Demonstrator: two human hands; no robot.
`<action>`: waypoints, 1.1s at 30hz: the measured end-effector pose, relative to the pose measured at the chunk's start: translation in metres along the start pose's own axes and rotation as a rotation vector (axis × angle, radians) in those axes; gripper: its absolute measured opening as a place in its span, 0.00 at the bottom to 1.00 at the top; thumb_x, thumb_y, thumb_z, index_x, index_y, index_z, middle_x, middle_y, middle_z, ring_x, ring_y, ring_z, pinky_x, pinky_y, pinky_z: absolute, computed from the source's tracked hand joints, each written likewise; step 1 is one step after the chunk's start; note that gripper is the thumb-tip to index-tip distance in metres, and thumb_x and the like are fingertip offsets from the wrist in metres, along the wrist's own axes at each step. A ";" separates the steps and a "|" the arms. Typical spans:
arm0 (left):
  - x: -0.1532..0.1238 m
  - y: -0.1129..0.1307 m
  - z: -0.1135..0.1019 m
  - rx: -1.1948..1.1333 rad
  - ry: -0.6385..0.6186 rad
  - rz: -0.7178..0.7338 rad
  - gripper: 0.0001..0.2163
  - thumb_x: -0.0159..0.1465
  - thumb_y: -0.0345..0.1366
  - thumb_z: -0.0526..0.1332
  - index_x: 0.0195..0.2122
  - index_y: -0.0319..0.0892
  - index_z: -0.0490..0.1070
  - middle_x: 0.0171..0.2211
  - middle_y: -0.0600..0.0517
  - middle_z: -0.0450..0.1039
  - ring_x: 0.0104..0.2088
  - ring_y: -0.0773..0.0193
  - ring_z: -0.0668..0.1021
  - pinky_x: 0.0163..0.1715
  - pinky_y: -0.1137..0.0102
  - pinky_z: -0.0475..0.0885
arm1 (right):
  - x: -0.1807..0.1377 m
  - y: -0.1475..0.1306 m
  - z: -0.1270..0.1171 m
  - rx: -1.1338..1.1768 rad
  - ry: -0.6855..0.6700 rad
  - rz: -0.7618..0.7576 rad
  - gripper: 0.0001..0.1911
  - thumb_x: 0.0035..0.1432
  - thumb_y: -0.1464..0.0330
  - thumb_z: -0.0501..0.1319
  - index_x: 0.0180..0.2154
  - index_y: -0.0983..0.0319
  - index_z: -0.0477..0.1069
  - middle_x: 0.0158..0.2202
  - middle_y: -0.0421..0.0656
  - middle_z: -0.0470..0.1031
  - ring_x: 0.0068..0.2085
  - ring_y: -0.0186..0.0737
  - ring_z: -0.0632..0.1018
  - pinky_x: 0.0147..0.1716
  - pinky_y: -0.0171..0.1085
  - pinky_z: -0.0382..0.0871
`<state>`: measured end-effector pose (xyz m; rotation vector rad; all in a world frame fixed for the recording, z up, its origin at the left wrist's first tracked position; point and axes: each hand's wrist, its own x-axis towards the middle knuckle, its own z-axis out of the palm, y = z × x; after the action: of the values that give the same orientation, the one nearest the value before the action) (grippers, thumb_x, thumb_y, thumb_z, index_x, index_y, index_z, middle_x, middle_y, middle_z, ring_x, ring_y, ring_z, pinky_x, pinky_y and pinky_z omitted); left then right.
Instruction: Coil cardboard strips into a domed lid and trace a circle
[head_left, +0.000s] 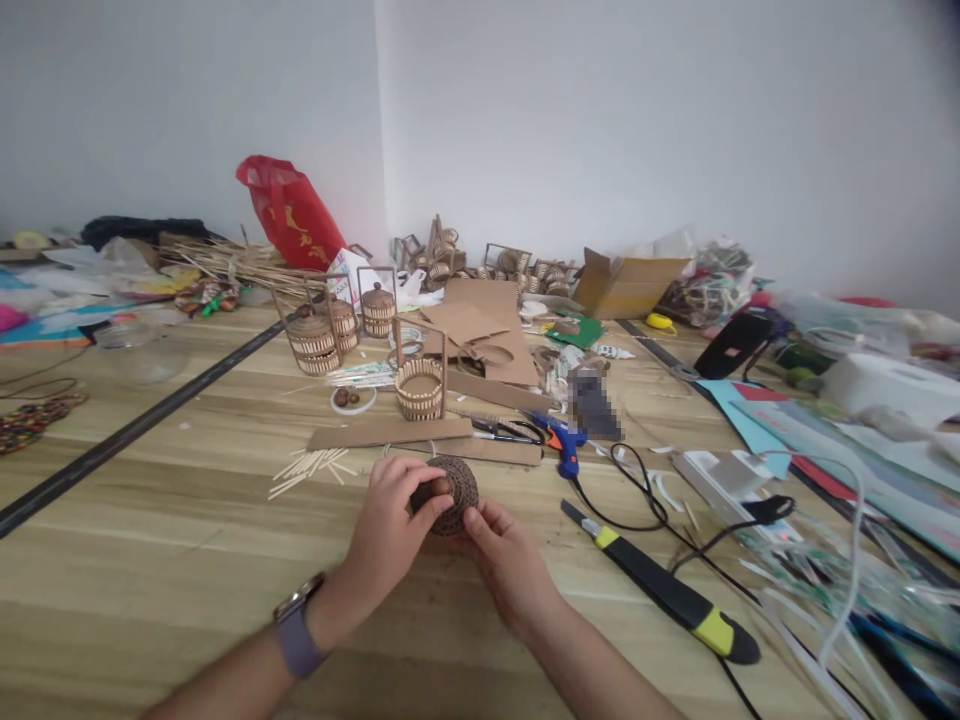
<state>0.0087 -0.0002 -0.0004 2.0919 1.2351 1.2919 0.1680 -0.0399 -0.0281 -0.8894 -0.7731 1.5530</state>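
Note:
Close in front of me is a round brown lid (466, 482) that looks coiled from corrugated cardboard. A small round wooden knob (441, 486) sits at its middle, pinched by the thumb and fingers of my left hand (397, 515). My right hand (506, 550) grips the rim of the lid from the right, thumb on top. Its other fingers are partly hidden below. Beyond the lid stands a small slatted basket (420, 390) with a tall handle and no lid on it. A white dish (364, 407) with brown beads is beside that basket.
Cardboard strips (390, 433), scissors (514, 430) and a blue glue gun (564, 440) lie beyond my hands. Thin sticks (311, 468) are to the left. A utility knife (660, 580) and power strip (720, 490) are at right. Lidded baskets (313, 338) stand farther back.

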 end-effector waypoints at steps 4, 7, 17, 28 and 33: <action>0.023 -0.007 -0.017 0.096 0.000 0.014 0.08 0.65 0.38 0.61 0.42 0.46 0.78 0.41 0.48 0.78 0.46 0.52 0.75 0.49 0.58 0.71 | 0.000 0.000 0.001 0.017 0.060 0.062 0.29 0.40 0.45 0.74 0.35 0.61 0.80 0.32 0.43 0.81 0.34 0.40 0.77 0.39 0.39 0.69; 0.058 -0.018 -0.039 0.164 0.005 0.021 0.10 0.65 0.39 0.59 0.43 0.45 0.77 0.43 0.47 0.78 0.48 0.52 0.75 0.53 0.56 0.69 | 0.001 0.001 0.001 0.032 0.084 0.098 0.31 0.37 0.43 0.74 0.35 0.61 0.80 0.31 0.44 0.82 0.34 0.40 0.78 0.38 0.40 0.69; 0.089 -0.033 -0.062 0.186 -0.237 0.092 0.09 0.63 0.36 0.59 0.42 0.44 0.77 0.43 0.48 0.79 0.47 0.53 0.77 0.52 0.58 0.71 | 0.004 0.000 -0.001 0.044 0.086 0.112 0.32 0.36 0.42 0.74 0.31 0.63 0.80 0.27 0.42 0.80 0.29 0.36 0.76 0.34 0.38 0.67; 0.032 -0.038 -0.031 0.306 -0.584 0.107 0.11 0.63 0.29 0.63 0.47 0.44 0.77 0.46 0.47 0.78 0.49 0.52 0.75 0.52 0.58 0.70 | 0.002 -0.008 0.004 0.132 0.184 0.144 0.33 0.29 0.43 0.76 0.28 0.64 0.78 0.22 0.41 0.78 0.24 0.33 0.74 0.29 0.34 0.65; 0.078 -0.032 -0.050 0.343 -0.368 0.248 0.10 0.69 0.38 0.58 0.48 0.45 0.75 0.48 0.47 0.78 0.51 0.52 0.76 0.53 0.56 0.70 | 0.003 -0.009 0.004 0.131 0.177 0.152 0.34 0.29 0.43 0.76 0.28 0.64 0.78 0.22 0.41 0.78 0.24 0.33 0.74 0.28 0.33 0.65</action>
<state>-0.0347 0.0765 0.0433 2.6476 1.1185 0.7642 0.1687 -0.0360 -0.0186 -0.9910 -0.4812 1.6126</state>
